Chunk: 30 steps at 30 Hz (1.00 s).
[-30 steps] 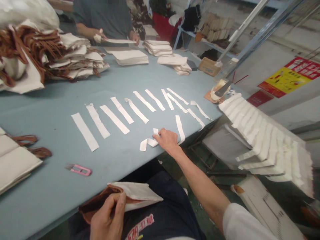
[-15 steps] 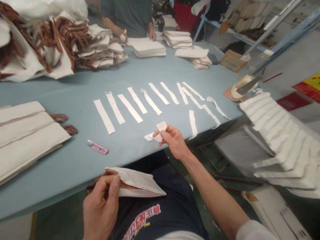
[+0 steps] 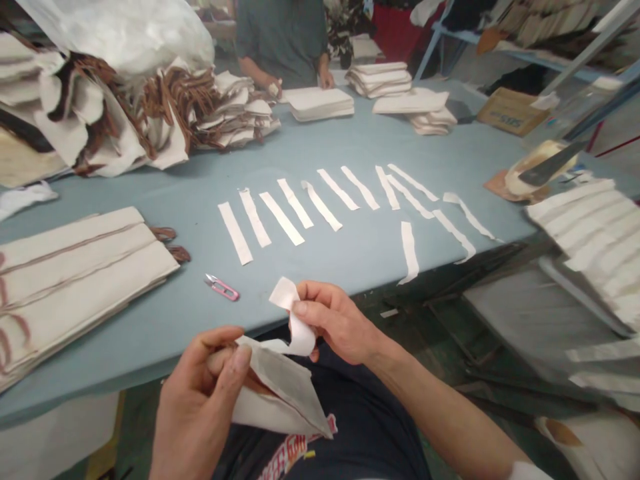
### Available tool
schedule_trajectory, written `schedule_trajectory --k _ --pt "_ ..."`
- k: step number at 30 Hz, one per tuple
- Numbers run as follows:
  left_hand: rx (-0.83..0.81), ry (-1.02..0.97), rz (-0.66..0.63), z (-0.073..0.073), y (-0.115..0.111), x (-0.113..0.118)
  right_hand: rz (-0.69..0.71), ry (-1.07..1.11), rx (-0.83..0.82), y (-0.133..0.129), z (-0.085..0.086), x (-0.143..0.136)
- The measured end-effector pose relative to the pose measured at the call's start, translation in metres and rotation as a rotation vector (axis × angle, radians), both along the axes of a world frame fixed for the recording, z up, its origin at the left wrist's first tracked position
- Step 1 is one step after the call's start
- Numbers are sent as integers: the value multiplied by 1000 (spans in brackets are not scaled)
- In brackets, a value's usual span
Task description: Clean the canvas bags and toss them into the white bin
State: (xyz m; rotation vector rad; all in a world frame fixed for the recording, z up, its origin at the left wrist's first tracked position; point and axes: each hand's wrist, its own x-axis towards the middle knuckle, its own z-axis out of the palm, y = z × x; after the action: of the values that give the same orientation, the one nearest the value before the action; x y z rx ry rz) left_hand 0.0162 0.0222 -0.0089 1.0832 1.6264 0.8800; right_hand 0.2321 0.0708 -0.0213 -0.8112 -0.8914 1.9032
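The right hand (image 3: 345,327) has just come back from the table edge to the lap, bringing a white strip (image 3: 302,333) with it. A second ago that strip lay curled on the blue table (image 3: 350,147) under the fingertips; half a second ago it was lifting, its tail seemingly down on the cloth. Now it is clear of the tabletop, pinched between thumb and forefinger, one end sticking up, the rest looping down toward the other hand. To my eye that puts strip and workpiece together at last — both hands busy at one spot.

The left hand (image 3: 203,393) pinches a cream folded piece (image 3: 283,407), brown showing in its gap, over the dark apron (image 3: 375,413). The strip's far end runs along its upper edge; whether it touches there, I can't tell.

The laid-out strips (image 3: 281,219) lie as they did, the pink snips (image 3: 221,288) beside them untouched. Across the table, the co-worker (image 3: 280,33) has changed too: a second ago holding a flat piece up between two hands, now both hands are down at the cream stack (image 3: 320,105) — their exact grip is too blurred to read.
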Motion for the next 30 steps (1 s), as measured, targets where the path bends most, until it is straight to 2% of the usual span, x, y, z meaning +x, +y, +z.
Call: schedule_trajectory --k 3,5,7,10,12,14,16,19,21,24,27,30 --pt "-63 -124 -41 9 1 6 68 -69 -40 -8 2 -5" --pt "-68 -177 -63 15 -1 10 51 -238 77 -11 5 -4" --pt "-96 -203 -57 20 -4 14 -56 -529 387 -13 10 -2" --pt "-158 -235 -27 24 -7 18 -234 -967 1067 -10 16 3" --pt "-159 -268 -40 24 -8 19 -284 -1139 1399 -8 21 6" --pt "-144 -308 -48 22 -8 19 -273 -1216 1560 -5 25 6" --pt "-138 -355 -42 18 -8 18 -235 -1240 1629 -5 28 6" --pt "-150 -388 -17 13 -8 17 -187 -1258 1678 -5 28 4" --pt "-165 -390 -31 12 -8 18 -183 -1209 1637 -5 25 5" --pt "-154 -343 -37 17 -9 22 -134 -984 1348 -1 16 10" --pt "-98 -230 3 21 -13 25 11 -679 985 6 5 15" --pt "-27 -114 -20 18 -15 21 142 -438 691 6 -2 10"
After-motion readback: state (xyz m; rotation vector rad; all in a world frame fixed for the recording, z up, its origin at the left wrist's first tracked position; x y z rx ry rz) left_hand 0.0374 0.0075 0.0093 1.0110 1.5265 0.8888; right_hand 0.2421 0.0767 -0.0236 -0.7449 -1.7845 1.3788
